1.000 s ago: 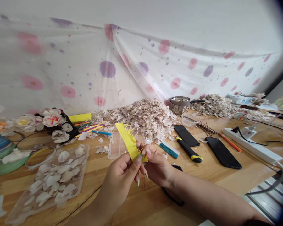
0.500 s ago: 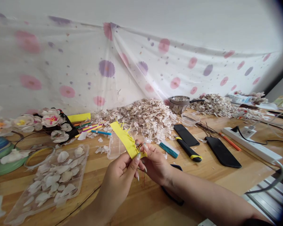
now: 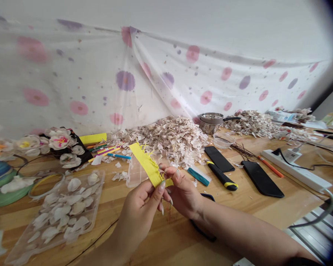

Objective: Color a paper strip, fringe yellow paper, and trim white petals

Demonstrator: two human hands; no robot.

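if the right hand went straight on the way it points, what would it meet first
The yellow strip, at the fingertips of the right hand; beyond it, probably the clear tray, though depth is unclear.

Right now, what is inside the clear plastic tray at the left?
The clear tray holds loose white petals, many overlapping. Whatever lies beneath the overlapping petals is covered and cannot be seen.

At lower centre-right of the frame, we could pass over bare table (image 3: 255, 218). The petal heap (image 3: 177, 140) blocks upper centre; the petal tray (image 3: 63, 210) crowds lower left.
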